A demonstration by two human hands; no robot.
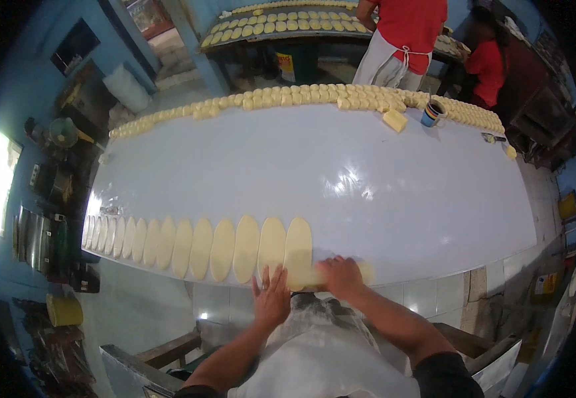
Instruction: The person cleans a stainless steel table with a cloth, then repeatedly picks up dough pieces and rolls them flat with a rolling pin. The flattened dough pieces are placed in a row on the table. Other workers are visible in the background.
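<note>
At table edge, left hand (271, 296) flat, right hand (341, 275) gripping rolling pin (314, 275); fourteen-odd flattened dough ovals (221, 249)

Both hands (304, 286) on rolled dough (314, 275)

yellow-red sign (286, 66) under far table

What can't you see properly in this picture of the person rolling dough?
- Rolling pin, head view: the right hand and left hand cover most of it.
- Near end of the last flattened dough piece: hidden under the hands.
- Striped cup: too small to tell what is inside.
- Person in the red shirt: cut off by the top edge.
</note>
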